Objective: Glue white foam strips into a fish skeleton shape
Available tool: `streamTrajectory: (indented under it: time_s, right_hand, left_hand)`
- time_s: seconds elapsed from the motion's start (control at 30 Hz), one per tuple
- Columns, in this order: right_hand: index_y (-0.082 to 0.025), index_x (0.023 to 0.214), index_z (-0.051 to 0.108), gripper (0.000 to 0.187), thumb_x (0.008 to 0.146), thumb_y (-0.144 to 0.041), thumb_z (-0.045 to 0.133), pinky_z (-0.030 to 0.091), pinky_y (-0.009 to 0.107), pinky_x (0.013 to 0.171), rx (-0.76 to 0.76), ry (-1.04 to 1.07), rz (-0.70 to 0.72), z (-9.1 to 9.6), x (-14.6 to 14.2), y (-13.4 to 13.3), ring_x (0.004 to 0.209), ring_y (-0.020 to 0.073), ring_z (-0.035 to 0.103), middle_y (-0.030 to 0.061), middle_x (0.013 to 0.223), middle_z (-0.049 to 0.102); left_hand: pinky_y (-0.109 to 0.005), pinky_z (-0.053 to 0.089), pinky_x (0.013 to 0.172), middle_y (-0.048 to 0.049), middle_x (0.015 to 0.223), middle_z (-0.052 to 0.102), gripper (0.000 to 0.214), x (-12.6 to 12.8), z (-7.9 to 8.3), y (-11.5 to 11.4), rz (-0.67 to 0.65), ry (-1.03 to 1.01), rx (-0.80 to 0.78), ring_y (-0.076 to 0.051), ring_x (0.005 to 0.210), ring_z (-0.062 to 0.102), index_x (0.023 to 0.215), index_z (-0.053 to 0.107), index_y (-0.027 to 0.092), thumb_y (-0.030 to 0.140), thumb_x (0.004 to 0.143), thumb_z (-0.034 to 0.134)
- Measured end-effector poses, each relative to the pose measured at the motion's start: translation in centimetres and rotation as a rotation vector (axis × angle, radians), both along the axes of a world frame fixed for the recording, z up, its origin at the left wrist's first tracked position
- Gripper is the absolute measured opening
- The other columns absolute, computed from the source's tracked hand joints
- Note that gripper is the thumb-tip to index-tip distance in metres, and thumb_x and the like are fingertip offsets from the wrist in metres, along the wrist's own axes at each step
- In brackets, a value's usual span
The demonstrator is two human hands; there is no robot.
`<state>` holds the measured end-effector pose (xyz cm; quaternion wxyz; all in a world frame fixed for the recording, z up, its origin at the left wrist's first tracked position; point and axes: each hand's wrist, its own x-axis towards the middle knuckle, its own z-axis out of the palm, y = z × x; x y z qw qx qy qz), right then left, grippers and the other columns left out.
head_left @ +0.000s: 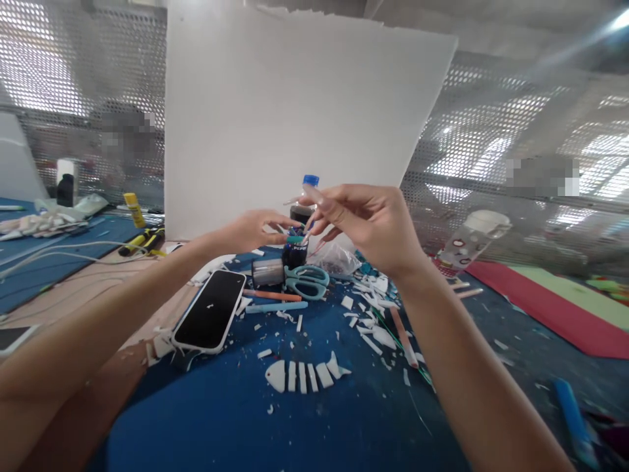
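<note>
Both my hands are raised over a blue mat (295,426), meeting above a small dark jar (295,252) stuffed with pens or small tools. My left hand (253,229) reaches in from the left, its fingers pinched near the jar's top. My right hand (366,219) comes from the right, fingers pinched together on something thin at the jar's mouth; I cannot make out what. Behind the hands stands a bottle with a blue cap (309,180). A white fish skeleton made of cut foam pieces (304,375) lies on the mat in front.
A phone in a white case (211,309), teal scissors (307,280), a silver tin (268,271), pencils and white foam scraps (368,301) litter the mat. A large white foam board (295,105) stands behind. Red and green sheets (555,301) lie at right, a glue stick (133,208) at left.
</note>
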<state>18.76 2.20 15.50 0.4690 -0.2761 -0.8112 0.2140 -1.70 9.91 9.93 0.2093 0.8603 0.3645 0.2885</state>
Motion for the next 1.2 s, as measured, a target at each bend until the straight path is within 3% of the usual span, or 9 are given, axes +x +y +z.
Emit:
streamTrajectory:
  time_s: [0.13, 0.27, 0.4, 0.47, 0.57, 0.7, 0.83, 1.0, 1.2]
  right_hand:
    - [-0.017, 0.070, 0.067, 0.036, 0.087, -0.048, 0.063, 0.053, 0.022, 0.053, 0.015, -0.017, -0.029, -0.3, -0.5, 0.2, 0.058, 0.0104, 0.065, 0.0025, 0.072, 0.067]
    - [-0.019, 0.080, 0.057, 0.039, 0.082, -0.058, 0.063, 0.049, 0.020, 0.045, -0.137, 0.199, -0.059, -1.7, -1.2, 1.8, 0.053, 0.0086, 0.060, 0.0030, 0.080, 0.065]
    - [-0.022, 0.109, 0.051, 0.061, 0.084, -0.075, 0.039, 0.056, 0.029, 0.048, -0.449, 0.284, 0.177, -4.3, -2.1, 3.6, 0.060, 0.0125, 0.066, 0.0127, 0.128, 0.054]
    - [-0.022, 0.114, 0.052, 0.069, 0.083, -0.079, 0.031, 0.059, 0.032, 0.053, -0.567, 0.250, 0.306, -5.7, -2.6, 4.1, 0.063, 0.0135, 0.066, 0.0144, 0.136, 0.050]
    - [-0.021, 0.110, 0.060, 0.076, 0.080, -0.083, 0.028, 0.060, 0.034, 0.056, -0.654, 0.173, 0.386, -7.2, -3.3, 4.6, 0.068, 0.0157, 0.067, 0.0139, 0.131, 0.057]
    - [-0.018, 0.093, 0.068, 0.054, 0.080, -0.069, 0.055, 0.058, 0.027, 0.056, -0.667, 0.125, 0.300, -8.4, -3.9, 5.3, 0.073, 0.0154, 0.066, 0.0112, 0.106, 0.069]
    - [-0.017, 0.080, 0.068, 0.037, 0.070, -0.052, 0.076, 0.057, 0.023, 0.054, -0.668, 0.137, 0.256, -9.6, -4.1, 6.4, 0.068, 0.0123, 0.064, 0.0058, 0.088, 0.072]
    - [-0.016, 0.071, 0.071, 0.038, 0.065, -0.052, 0.079, 0.056, 0.023, 0.052, -0.699, 0.188, 0.250, -10.2, -3.8, 6.8, 0.066, 0.0132, 0.065, 0.0040, 0.073, 0.072]
    - [-0.019, 0.079, 0.072, 0.031, 0.074, -0.050, 0.073, 0.058, 0.024, 0.055, -0.775, 0.336, 0.246, -10.0, -3.2, 7.0, 0.066, 0.0118, 0.065, 0.0071, 0.098, 0.075]
  left_hand:
    - [-0.028, 0.042, 0.071, -0.0078, 0.096, 0.069, 0.024, -0.1, 1.5, -1.2, -0.025, -0.142, 0.094, -0.016, 0.082, 0.058, 0.086, 0.074, 0.019, 0.038, 0.081, 0.060]
    - [-0.026, 0.040, 0.063, -0.0047, 0.079, 0.067, 0.022, -0.8, 2.9, -2.3, -0.022, -0.204, 0.088, -0.013, 0.069, 0.054, 0.075, 0.073, 0.018, 0.038, 0.078, 0.064]
    - [-0.025, 0.038, 0.058, -0.0026, 0.065, 0.065, 0.024, -1.4, 3.9, -2.7, 0.012, -0.264, 0.043, -0.011, 0.061, 0.051, 0.078, 0.074, 0.017, 0.039, 0.078, 0.065]
    - [-0.024, 0.036, 0.056, -0.0026, 0.066, 0.066, 0.024, -1.5, 4.0, -2.6, 0.035, -0.307, 0.032, -0.010, 0.059, 0.049, 0.082, 0.075, 0.017, 0.038, 0.079, 0.064]
    - [-0.023, 0.034, 0.053, -0.0046, 0.071, 0.069, 0.025, -1.7, 4.0, -2.3, 0.084, -0.384, 0.040, -0.009, 0.059, 0.049, 0.084, 0.075, 0.015, 0.037, 0.080, 0.063]
    - [-0.023, 0.038, 0.056, -0.0089, 0.087, 0.072, 0.031, -2.1, 3.9, -1.5, 0.157, -0.477, 0.062, -0.010, 0.066, 0.055, 0.091, 0.074, 0.014, 0.040, 0.082, 0.061]
    - [-0.025, 0.041, 0.059, -0.0098, 0.089, 0.073, 0.030, -2.9, 3.1, 0.3, 0.246, -0.472, 0.077, -0.012, 0.069, 0.058, 0.092, 0.074, 0.014, 0.040, 0.084, 0.061]
    - [-0.030, 0.050, 0.069, -0.0081, 0.086, 0.069, 0.027, -4.5, 0.3, 3.7, 0.373, -0.324, 0.040, -0.017, 0.079, 0.062, 0.091, 0.070, 0.011, 0.036, 0.088, 0.061]
    - [-0.042, 0.055, 0.086, -0.0097, 0.122, 0.060, 0.033, -5.4, -1.9, 5.8, 0.275, -0.124, -0.120, -0.021, 0.103, 0.062, 0.121, 0.057, 0.016, 0.034, 0.093, 0.057]
